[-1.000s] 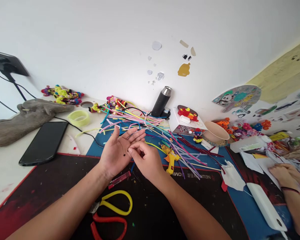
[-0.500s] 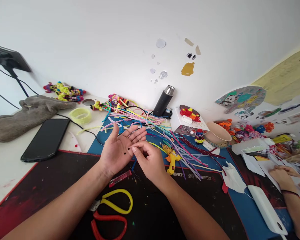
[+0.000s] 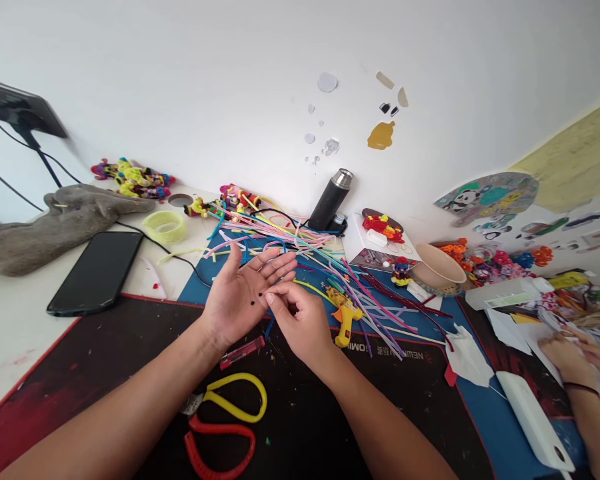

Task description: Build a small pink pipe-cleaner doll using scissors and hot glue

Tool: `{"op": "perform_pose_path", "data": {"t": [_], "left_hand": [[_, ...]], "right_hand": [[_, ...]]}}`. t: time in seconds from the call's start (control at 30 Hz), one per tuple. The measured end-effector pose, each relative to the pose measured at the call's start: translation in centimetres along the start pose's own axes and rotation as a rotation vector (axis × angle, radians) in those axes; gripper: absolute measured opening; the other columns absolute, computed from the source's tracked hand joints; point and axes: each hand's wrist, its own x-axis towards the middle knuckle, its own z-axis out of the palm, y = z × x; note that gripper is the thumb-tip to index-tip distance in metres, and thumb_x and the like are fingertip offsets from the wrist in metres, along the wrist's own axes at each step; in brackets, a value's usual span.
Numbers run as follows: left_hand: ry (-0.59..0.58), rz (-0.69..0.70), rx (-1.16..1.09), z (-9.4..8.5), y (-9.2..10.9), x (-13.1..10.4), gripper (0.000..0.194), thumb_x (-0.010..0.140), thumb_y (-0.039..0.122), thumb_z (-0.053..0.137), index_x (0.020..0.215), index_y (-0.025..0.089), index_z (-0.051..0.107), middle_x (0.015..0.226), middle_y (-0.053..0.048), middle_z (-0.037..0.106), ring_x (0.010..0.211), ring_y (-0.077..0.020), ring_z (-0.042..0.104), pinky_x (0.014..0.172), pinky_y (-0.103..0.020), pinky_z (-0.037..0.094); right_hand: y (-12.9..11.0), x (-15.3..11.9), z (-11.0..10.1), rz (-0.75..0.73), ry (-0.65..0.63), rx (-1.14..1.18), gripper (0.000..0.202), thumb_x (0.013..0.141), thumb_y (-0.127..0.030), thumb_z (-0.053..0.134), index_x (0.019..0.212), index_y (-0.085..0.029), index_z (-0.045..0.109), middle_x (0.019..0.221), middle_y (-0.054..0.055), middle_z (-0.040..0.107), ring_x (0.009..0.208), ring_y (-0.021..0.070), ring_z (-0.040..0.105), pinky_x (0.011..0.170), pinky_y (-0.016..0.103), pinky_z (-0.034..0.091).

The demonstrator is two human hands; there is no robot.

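Palm up, my left hand (image 3: 240,300) is open above the dark mat (image 3: 300,413), its fingers stretched out. Small black beads (image 3: 253,303) lie on its palm. The thumb and forefinger of my right hand (image 3: 300,320) are pinched together over that palm, close to the beads; whatever is between the fingertips is too small to make out. Scissors with yellow and red handles (image 3: 237,417) lie below the hands. A red cutter (image 3: 242,352) is just under my left wrist, and a yellow glue gun (image 3: 347,320) is right of my right hand.
Pipe cleaners (image 3: 280,233) spread behind the hands. Farther back stand a black thermos (image 3: 331,200) and a white box (image 3: 357,247). A phone (image 3: 96,273) and driftwood (image 3: 55,227) are left. At right are a white device (image 3: 534,420) and another person's hands (image 3: 563,357).
The view has shifted slightly. Both hands keep nearly the same pose, with my right fingertips still pinched over my left palm. The other person's hands at right have moved a little.
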Motion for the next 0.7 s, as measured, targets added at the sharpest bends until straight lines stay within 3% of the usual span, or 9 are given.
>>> {"op": "perform_pose_path", "data": {"t": [0.23, 0.7], "left_hand": [[-0.039, 0.007, 0.026, -0.48, -0.10, 0.14, 0.062, 0.105, 0.070, 0.060, 0.105, 0.012, 0.083, 0.129, -0.022, 0.082, 0.123, -0.0321, 0.077, 0.112, -0.043, 0.060], [-0.042, 0.005, 0.023, -0.53, 0.00, 0.17, 0.067, 0.107, 0.072, 0.053, 0.105, 0.012, 0.084, 0.129, -0.021, 0.083, 0.122, -0.0326, 0.078, 0.109, -0.043, 0.063]], "right_hand": [[0.01, -0.01, 0.03, 0.007, -0.020, -0.015, 0.022, 0.102, -0.041, 0.067, 0.097, -0.023, 0.080, 0.079, 0.003, 0.078, 0.065, 0.0186, 0.065, 0.065, 0.032, 0.050], [0.26, -0.17, 0.03, 0.012, 0.004, 0.015, 0.022, 0.102, -0.040, 0.067, 0.097, -0.023, 0.079, 0.083, 0.004, 0.078, 0.064, 0.0175, 0.063, 0.062, 0.031, 0.046]]}}
